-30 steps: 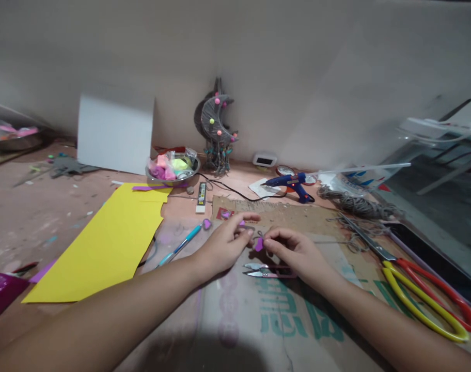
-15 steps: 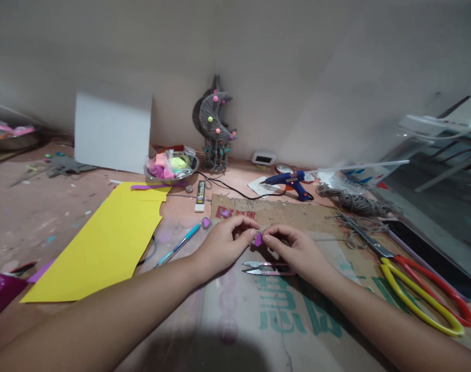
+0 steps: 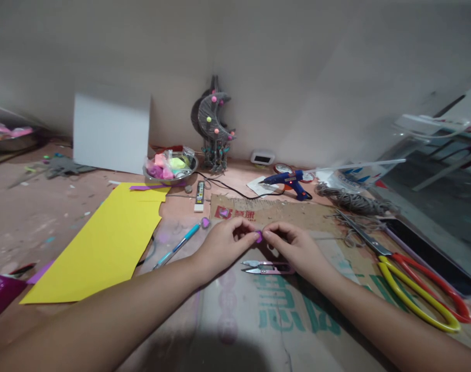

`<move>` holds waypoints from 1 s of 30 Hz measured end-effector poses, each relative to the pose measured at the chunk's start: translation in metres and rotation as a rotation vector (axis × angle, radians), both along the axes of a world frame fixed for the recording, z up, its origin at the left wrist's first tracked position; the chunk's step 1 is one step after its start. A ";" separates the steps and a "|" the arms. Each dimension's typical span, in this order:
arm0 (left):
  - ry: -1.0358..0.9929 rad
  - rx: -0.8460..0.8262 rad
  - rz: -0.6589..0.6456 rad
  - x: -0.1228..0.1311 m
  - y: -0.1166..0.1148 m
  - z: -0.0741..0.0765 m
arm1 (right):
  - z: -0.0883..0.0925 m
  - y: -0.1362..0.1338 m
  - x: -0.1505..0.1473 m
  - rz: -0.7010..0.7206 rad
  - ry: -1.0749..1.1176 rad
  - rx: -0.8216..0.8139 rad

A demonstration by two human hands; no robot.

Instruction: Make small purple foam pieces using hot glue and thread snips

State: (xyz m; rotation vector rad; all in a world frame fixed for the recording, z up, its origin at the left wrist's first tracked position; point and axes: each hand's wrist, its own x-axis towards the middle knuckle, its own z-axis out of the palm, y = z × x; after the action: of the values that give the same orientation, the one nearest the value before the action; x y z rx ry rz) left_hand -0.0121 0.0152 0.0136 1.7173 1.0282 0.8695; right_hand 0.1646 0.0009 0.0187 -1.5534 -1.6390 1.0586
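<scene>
Fingertips of my left hand [image 3: 226, 243] and my right hand [image 3: 297, 247] meet over the cardboard sheet [image 3: 243, 315], pinching a small purple piece [image 3: 259, 236] between them. Its exact shape is partly covered by the fingers. Just below lie pink-handled thread snips [image 3: 264, 267]. To the left of my left hand rests a blue pen [image 3: 179, 244], with a small purple heart with a grey edge [image 3: 205, 222] at its upper end. A similar purple heart [image 3: 223, 212] lies on the cardboard beyond my left hand.
Yellow paper [image 3: 99, 243] covers the left side. Behind are a metal bowl [image 3: 169, 181] of coloured clay, a grey moon ornament [image 3: 212, 121] and a blue glue gun [image 3: 285, 179] with its cord. Large scissors [image 3: 417, 289], grey cord [image 3: 355, 201] and a phone [image 3: 425, 253] lie right.
The purple piece has turned and shifted slightly up between the fingertips, so less of it shows. Both hands stay in nearly the same place.
</scene>
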 end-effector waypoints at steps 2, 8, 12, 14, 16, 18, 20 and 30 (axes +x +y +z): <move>-0.001 -0.004 0.014 0.001 0.000 0.000 | 0.001 -0.001 -0.001 -0.010 -0.007 -0.001; 0.030 -0.025 -0.002 0.001 0.000 0.003 | 0.005 -0.004 -0.004 -0.030 0.020 -0.009; 0.053 -0.004 -0.013 0.000 0.000 0.002 | 0.004 -0.004 -0.002 -0.004 0.065 0.001; 0.047 0.000 -0.009 0.000 0.000 0.001 | 0.002 -0.003 0.000 -0.006 0.092 0.032; 0.039 -0.004 -0.003 0.001 0.001 0.000 | 0.001 -0.002 0.001 -0.026 0.115 0.059; 0.038 -0.010 0.012 0.001 0.001 0.000 | 0.000 0.000 0.002 -0.046 0.104 0.066; 0.031 -0.013 0.023 0.001 0.001 0.000 | 0.000 0.000 0.001 -0.033 0.060 0.074; 0.041 0.005 -0.004 -0.001 0.001 -0.002 | -0.001 -0.004 -0.001 0.076 -0.142 0.226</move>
State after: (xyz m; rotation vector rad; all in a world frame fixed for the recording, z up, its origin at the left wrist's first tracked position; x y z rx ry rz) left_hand -0.0126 0.0162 0.0113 1.7467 1.0508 0.8382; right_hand 0.1640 -0.0034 0.0181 -1.4544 -1.8574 0.7843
